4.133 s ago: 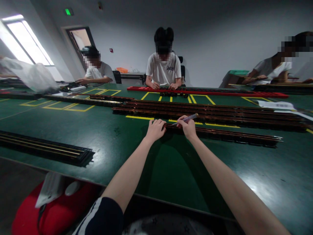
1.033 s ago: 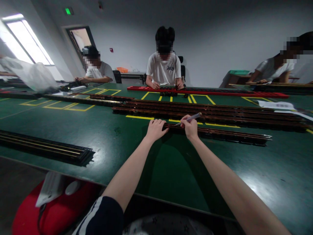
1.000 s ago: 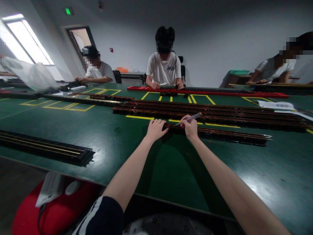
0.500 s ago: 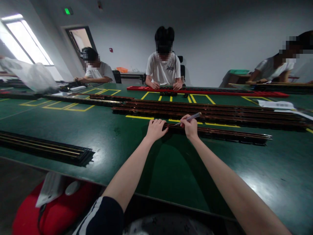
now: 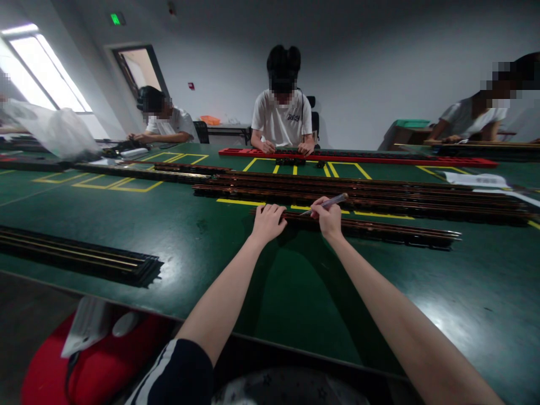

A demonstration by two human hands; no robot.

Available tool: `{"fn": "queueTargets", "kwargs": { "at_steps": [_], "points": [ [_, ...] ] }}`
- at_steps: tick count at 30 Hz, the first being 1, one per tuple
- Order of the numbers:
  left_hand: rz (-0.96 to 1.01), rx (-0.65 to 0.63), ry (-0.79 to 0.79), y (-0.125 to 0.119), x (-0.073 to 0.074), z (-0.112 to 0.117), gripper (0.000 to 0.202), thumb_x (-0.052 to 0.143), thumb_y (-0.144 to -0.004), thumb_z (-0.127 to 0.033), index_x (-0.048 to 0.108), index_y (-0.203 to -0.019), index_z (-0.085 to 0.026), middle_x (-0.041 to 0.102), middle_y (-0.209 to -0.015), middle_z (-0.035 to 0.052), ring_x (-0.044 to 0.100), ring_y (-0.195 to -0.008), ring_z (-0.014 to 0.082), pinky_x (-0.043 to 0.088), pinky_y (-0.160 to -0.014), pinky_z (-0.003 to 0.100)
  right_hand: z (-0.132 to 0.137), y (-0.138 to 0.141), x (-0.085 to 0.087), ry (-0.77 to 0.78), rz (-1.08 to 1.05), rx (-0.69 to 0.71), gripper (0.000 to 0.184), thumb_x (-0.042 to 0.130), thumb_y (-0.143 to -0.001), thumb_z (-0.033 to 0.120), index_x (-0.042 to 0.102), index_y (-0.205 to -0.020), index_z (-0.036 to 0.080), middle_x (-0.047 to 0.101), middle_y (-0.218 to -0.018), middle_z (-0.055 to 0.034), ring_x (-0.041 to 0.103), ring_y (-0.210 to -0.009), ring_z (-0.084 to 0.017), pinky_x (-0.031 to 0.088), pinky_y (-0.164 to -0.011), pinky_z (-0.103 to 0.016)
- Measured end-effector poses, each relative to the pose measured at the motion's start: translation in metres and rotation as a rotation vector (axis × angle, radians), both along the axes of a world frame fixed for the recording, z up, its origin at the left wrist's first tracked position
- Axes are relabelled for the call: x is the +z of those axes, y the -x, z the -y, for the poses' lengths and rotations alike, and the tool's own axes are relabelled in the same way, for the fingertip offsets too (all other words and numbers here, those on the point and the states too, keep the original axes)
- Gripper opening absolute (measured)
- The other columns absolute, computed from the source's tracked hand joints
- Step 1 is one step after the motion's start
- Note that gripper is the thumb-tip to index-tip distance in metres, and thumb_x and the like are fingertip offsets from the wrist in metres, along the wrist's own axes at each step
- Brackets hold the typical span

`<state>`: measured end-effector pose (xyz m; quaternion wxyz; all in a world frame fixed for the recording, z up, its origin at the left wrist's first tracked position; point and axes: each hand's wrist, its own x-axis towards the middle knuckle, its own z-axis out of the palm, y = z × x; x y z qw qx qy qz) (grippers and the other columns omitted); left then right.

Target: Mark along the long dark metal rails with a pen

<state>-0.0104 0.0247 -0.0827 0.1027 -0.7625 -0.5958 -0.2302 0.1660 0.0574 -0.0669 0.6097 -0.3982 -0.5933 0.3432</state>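
Observation:
My left hand (image 5: 269, 223) is closed over the left part of a long dark strip (image 5: 392, 230) with copper-coloured lines, which lies on the green table (image 5: 202, 247). A slim screwdriver (image 5: 337, 199) with a translucent handle is pinched in my right hand (image 5: 328, 218). Its thin shaft slants down to the left, and the tip is at the strip between my two hands. Whether the tip touches the strip is too small to tell. Just beyond my hands lies a row of similar long strips (image 5: 379, 194).
More dark strips (image 5: 76, 253) lie at the near left. Across the table a co-worker (image 5: 282, 121) handles a long red tray (image 5: 455, 161). Other people sit at the far left and right. A plastic bag (image 5: 70, 135) and white paper (image 5: 476, 180) are on the table.
The strip under my hands has slid a little to the left, and its left end now shows past my left hand. My right hand and the screwdriver have hardly moved.

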Motion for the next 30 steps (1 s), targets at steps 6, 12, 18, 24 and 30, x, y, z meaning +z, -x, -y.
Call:
{"fn": "queueTargets", "kwargs": {
  "at_steps": [6,12,18,24,30],
  "points": [
    [-0.009,0.015,-0.006,-0.002,0.0006,0.0018,0.034,0.043,-0.09,-0.02,0.06,-0.119,-0.022,0.066,-0.119,0.0069,0.055,-0.114,0.0253,0.033,-0.104,0.044,-0.003,-0.0008,-0.0021,0.002,0.035,-0.031,0.011,0.059,-0.065,0.029,0.055,-0.059,0.021,0.054,-0.047,0.0032,0.052,-0.048,-0.015,0.043,-0.055,-0.028],
    [-0.01,0.008,0.002,-0.0009,0.0013,0.0027,0.039,0.041,-0.088,-0.014,0.06,-0.121,-0.023,0.065,-0.121,0.0067,0.055,-0.115,0.0248,0.032,-0.105,0.045,-0.0016,-0.0004,-0.0008,-0.01,0.047,-0.029,0.012,0.059,-0.065,0.031,0.055,-0.058,0.022,0.055,-0.047,0.0027,0.052,-0.048,-0.015,0.043,-0.054,-0.028],
    [-0.014,-0.001,0.01,-0.0017,0.0027,0.0038,0.042,0.039,-0.086,-0.007,0.061,-0.121,-0.02,0.065,-0.123,0.0082,0.054,-0.117,0.0241,0.032,-0.107,0.046,-0.0008,-0.0004,-0.0007,-0.007,0.035,-0.017,0.011,0.06,-0.065,0.029,0.055,-0.058,0.021,0.054,-0.048,0.0024,0.052,-0.048,-0.015,0.043,-0.055,-0.029],
    [-0.019,0.009,0.027,-0.0018,0.0038,0.0037,0.047,0.037,-0.085,-0.002,0.06,-0.122,-0.02,0.064,-0.124,0.0074,0.054,-0.119,0.0234,0.031,-0.108,0.046,-0.0009,-0.0009,-0.0016,-0.013,0.029,-0.024,0.011,0.06,-0.066,0.027,0.055,-0.058,0.021,0.054,-0.048,0.0028,0.052,-0.048,-0.015,0.043,-0.055,-0.029],
    [0.019,-0.027,0.028,0.0007,0.0002,0.0012,0.047,0.037,-0.085,-0.002,0.06,-0.122,-0.02,0.065,-0.123,0.008,0.055,-0.119,0.0228,0.031,-0.109,0.047,-0.0003,-0.001,-0.0009,-0.027,0.013,-0.036,0.011,0.059,-0.066,0.027,0.054,-0.058,0.021,0.053,-0.048,0.0033,0.051,-0.047,-0.015,0.043,-0.055,-0.029]
  ]
}}
